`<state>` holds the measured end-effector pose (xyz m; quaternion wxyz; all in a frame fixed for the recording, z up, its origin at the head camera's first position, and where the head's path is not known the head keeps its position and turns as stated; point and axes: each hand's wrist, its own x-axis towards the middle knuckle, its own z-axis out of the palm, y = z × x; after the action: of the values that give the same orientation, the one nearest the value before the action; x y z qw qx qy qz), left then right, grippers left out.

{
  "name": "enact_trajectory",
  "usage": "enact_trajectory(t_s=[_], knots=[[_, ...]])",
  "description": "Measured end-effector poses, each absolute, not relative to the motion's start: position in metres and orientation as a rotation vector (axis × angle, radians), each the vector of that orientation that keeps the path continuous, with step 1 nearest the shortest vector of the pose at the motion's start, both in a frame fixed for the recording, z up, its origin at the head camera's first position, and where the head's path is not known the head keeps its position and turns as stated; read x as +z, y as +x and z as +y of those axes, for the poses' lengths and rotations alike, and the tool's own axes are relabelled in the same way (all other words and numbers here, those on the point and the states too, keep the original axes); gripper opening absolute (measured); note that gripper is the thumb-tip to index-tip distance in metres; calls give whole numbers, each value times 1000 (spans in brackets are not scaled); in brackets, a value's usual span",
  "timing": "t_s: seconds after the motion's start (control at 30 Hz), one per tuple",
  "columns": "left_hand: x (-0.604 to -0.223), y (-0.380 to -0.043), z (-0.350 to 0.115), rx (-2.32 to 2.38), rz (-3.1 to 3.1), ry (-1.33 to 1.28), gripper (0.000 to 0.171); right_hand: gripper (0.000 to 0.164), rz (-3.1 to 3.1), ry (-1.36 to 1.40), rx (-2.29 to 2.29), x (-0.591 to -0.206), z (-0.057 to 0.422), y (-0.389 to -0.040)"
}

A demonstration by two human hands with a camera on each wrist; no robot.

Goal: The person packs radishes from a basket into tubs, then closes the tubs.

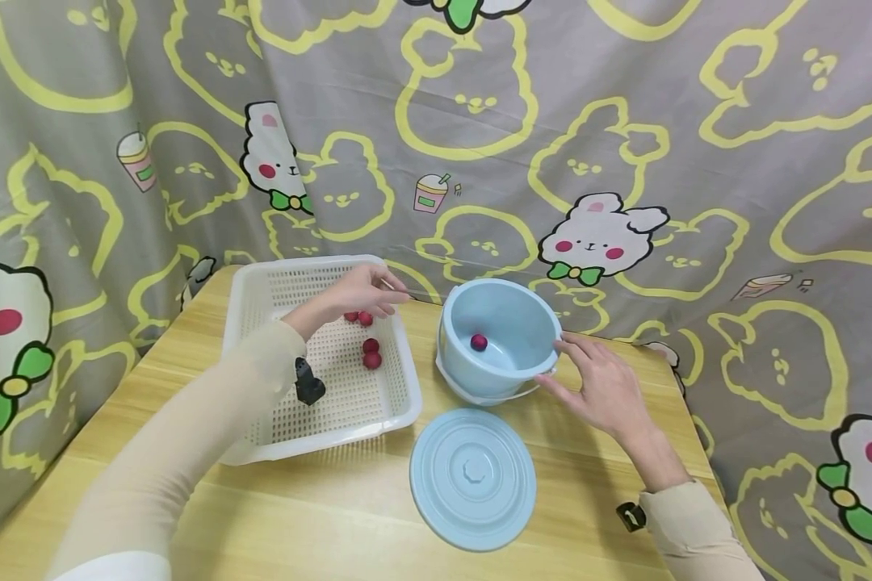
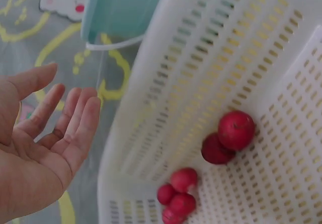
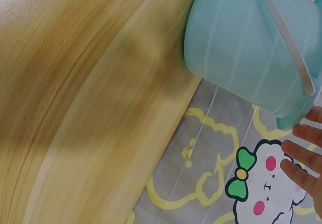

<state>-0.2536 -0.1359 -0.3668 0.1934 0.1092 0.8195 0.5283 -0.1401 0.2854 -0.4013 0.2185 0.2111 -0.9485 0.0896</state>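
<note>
Two bare hands over a wooden desk [image 1: 298,516], seen from the head and from both wrists. The left hand [image 1: 366,290] lies at the centre-left of the head frame, above the right rear part of a white perforated basket [image 1: 327,439]; its grip is slack, with fingers extended toward the right of the frame. In the left wrist view its palm shows at the left edge, fingers slightly bent and apart.

The right hand [image 1: 605,383], right of centre in the head frame, rests its fingertips at the right rim of a light blue bucket [image 1: 472,376]; its grip is unclosed, the fingers fairly straight and the thumb spread toward the near side.

A single dark red ball [image 1: 479,343] sits inside the bucket, at the left of its interior. In the basket, a touching pair of red, radish-like balls [image 1: 372,360] lies near the right wall; a second cluster [image 2: 182,204] of four appears at the bottom centre of the left wrist frame, and is partly hidden by the left hand in the head view.

A round blue lid [image 1: 473,479] lies flat at the lower centre, just in front of the bucket. The white bucket handle [image 3: 286,35] hangs down outside the wall. A grey patterned curtain [image 1: 494,190] fills the upper frame.
</note>
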Motion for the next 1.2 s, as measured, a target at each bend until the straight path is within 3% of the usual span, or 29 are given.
enact_trajectory(t_s=[0.5,1.2], knots=[[-397,-267,-167,1437,2355,124,37,64,-2614,595,266,-402,285,-140],[-433,-266,-181,1297,2351,135,35,63,-2621,588,255,-401,285,-139]])
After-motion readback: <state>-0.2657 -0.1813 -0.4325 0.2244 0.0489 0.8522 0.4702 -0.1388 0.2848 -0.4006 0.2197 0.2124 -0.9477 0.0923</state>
